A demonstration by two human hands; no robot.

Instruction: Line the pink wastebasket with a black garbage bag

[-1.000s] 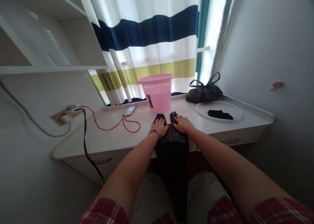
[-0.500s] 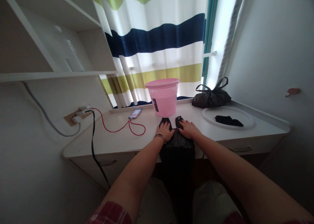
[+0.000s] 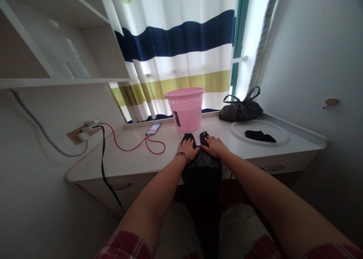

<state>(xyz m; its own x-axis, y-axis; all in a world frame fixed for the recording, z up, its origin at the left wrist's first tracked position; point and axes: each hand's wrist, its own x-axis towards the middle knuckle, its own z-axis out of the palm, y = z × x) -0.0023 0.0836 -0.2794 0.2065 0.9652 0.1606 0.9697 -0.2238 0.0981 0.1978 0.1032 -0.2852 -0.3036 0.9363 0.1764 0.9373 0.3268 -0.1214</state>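
Note:
A black plastic bag drapes over the front edge of the desk and hangs down between my legs. Its two handle loops lie on the desktop, pointing toward the pink basket. My left hand, with a beaded bracelet at the wrist, rests flat over the left handle, fingers spread. On the right handle lies my right hand, its fingers also stretched out and the thumb turned inward. Both hands press on the plastic without wrapping around it. The basket stands upright just behind the handles, with a dark label on its side.
A knotted black bag sits at the back right. In front of it, a white ring surrounds a folded black item. Left of the basket, a phone is joined by a red cable to a wall socket.
The whole view has shifted slightly, so things appear a little further left and higher. My hands stay on the bag's handles, with my right thumb a touch closer to the left one.

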